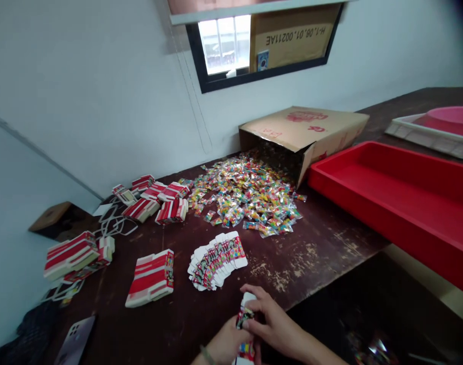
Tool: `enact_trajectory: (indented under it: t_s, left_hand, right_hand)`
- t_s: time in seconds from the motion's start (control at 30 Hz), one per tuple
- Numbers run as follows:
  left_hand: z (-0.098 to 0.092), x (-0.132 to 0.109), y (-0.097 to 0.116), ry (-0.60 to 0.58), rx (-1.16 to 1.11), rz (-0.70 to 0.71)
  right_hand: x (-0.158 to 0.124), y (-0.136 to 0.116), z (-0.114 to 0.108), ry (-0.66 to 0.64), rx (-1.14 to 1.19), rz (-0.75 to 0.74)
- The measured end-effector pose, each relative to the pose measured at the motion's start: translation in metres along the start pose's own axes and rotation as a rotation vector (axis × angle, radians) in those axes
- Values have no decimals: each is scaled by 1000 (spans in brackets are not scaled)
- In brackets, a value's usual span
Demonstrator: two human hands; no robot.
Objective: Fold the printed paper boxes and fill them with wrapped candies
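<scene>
Near the table's front edge, my left hand [226,340] and my right hand [268,319] are both closed around one small printed carton [248,299], with white flaps and a red, colourful print. Its lower end shows below my fingers. Just beyond my hands lies a fanned row of flat printed cartons [220,261]. To the left of that sits a stack of red-and-white flat cartons [151,278]. Farther back spreads a large heap of small clear-wrapped candies [246,195] in many colours.
A cardboard box [311,126] lies on its side behind the candies. A big red tray [398,203] juts over the edge at right. More carton bundles [72,253], loose straps [117,223] and a phone [76,339] lie at left. Candy packets [376,350] show below the table.
</scene>
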State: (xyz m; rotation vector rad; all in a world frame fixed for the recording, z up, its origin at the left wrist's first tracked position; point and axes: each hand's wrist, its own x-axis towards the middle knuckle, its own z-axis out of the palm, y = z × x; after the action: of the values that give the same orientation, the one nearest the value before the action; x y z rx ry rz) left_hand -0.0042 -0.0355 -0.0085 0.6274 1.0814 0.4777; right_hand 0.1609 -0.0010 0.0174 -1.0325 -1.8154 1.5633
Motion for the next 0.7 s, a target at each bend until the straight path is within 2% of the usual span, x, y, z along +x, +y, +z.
enact_trajectory:
  t_s: [0.1, 0.13, 0.17, 0.27, 0.33, 0.4, 0.43, 0.47, 0.53, 0.63, 0.7]
  left_hand:
    - [-4, -10, 11, -232, 145, 40]
    - [-4, -11, 12, -249, 183, 79]
    - [-3, -11, 11, -209, 209, 129]
    - [3, -6, 1, 119, 266, 234]
    - [9, -4, -6, 250, 306, 232]
    - [14, -5, -9, 254, 320, 263]
    - [16, -6, -8, 270, 285, 347]
    - [18, -7, -6, 306, 240, 425]
    - [20, -9, -3, 327, 205, 487]
    - [22, -13, -3, 233, 246, 479]
    - [21, -17, -6, 145, 333, 453]
  right_hand:
    - [8, 3, -12, -282, 128, -65]
    - [10, 4, -16, -347, 185, -83]
    - [11, 6, -19, -365, 229, -87]
    - [4, 12, -17, -201, 284, -15]
    - [-6, 13, -9, -50, 291, 33]
    - [-17, 13, -2, 84, 286, 49]
    - [-22, 12, 0, 126, 286, 57]
    - [-26, 13, 0, 153, 301, 74]
    - [-32, 16, -1, 184, 402, 139]
    - [-41, 25, -5, 197, 654, 274]
    - [-47, 30, -7, 128, 803, 366]
